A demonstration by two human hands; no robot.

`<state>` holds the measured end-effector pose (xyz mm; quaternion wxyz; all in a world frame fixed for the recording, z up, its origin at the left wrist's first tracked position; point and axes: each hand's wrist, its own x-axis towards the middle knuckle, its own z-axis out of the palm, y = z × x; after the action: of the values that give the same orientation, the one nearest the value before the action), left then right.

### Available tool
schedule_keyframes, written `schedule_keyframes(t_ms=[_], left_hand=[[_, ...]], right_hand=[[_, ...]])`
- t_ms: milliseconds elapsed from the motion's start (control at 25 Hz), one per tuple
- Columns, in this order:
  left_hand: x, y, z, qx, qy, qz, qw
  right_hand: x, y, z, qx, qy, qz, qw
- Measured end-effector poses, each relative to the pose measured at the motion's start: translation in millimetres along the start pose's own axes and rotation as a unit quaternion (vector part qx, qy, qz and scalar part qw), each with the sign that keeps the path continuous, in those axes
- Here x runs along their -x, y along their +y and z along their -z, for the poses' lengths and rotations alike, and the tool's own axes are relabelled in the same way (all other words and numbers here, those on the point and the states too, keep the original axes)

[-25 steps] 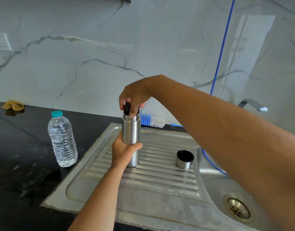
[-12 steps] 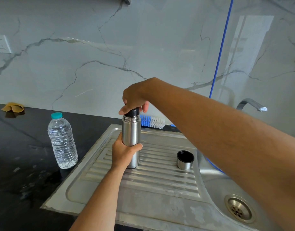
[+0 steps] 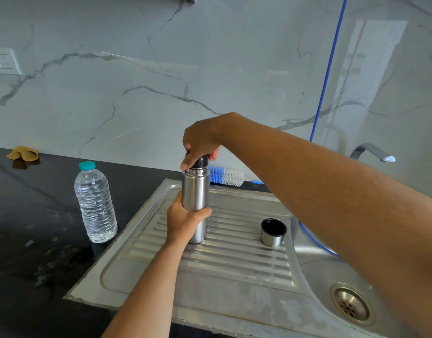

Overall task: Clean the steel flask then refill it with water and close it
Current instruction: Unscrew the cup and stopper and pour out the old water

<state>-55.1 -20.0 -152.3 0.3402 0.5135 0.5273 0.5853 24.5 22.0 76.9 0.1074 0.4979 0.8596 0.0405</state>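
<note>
The steel flask (image 3: 195, 191) stands upright on the ribbed steel drainboard (image 3: 234, 259). My left hand (image 3: 184, 220) grips its lower body. My right hand (image 3: 201, 142) comes down from above and pinches the black stopper (image 3: 202, 161) that sits in the flask's mouth. The flask's steel cup lid (image 3: 273, 232) lies apart on the drainboard to the right, with its black inside facing up.
A plastic water bottle (image 3: 95, 203) with a teal cap stands on the black counter, left of the drainboard. A blue and white bottle brush (image 3: 226, 176) lies behind the flask. The sink basin with its drain (image 3: 351, 306) is at lower right, the tap (image 3: 372, 151) above it. A blue hose (image 3: 328, 69) runs down the wall.
The black stopper has sunk lower into the flask's mouth as my right hand turned on it. My left hand has kept its hold on the flask.
</note>
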Motion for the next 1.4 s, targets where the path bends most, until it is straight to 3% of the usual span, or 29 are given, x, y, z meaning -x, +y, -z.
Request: schedule_keyframes(t_ms=[120,280,320,400,480,520,600,720,960,1200,1400], left_hand=[[-0.1,-0.8,-0.1,0.000,0.002,-0.002,1.000],[-0.3,-1.2,-0.8,0.000,0.004,-0.003,1.000],[-0.8,-1.2,-0.7,-0.002,0.005,-0.005,1.000],[-1.5,-1.7,-0.9,-0.003,0.005,-0.006,1.000],[-1.6,-2.7,-1.5,-0.004,0.004,-0.007,1.000],[-1.6,-2.9,-1.5,-0.004,0.006,-0.008,1.000],[-1.4,-2.9,-2.0,-0.003,0.007,-0.010,1.000],[-1.3,-3.0,-2.5,-0.004,0.008,-0.012,1.000],[-1.4,-2.8,-3.4,-0.007,0.013,-0.018,1.000],[-2.6,-4.5,-3.7,-0.011,0.014,-0.019,1.000],[-3.3,-5.3,-3.6,-0.017,0.014,-0.019,1.000]], right_hand=[[10.7,8.2,7.2,-0.053,0.035,0.000,0.998],[38.1,39.0,9.7,-0.170,0.165,-0.042,0.971],[45.4,48.4,2.8,-0.261,0.206,-0.058,0.941],[59.4,64.3,-21.1,-0.456,0.262,-0.071,0.848],[68.0,80.3,-51.3,-0.557,0.282,-0.089,0.776],[70.8,86.0,-66.8,-0.574,0.281,-0.105,0.762],[75.8,92.4,-94.0,-0.546,0.269,-0.157,0.778],[76.1,91.8,-127.6,-0.444,0.214,-0.211,0.844],[50.4,71.6,-173.2,-0.314,0.071,-0.174,0.931],[34.2,59.9,-195.5,-0.216,-0.005,-0.157,0.964],[31.7,58.1,-200.6,-0.212,-0.032,-0.145,0.966]])
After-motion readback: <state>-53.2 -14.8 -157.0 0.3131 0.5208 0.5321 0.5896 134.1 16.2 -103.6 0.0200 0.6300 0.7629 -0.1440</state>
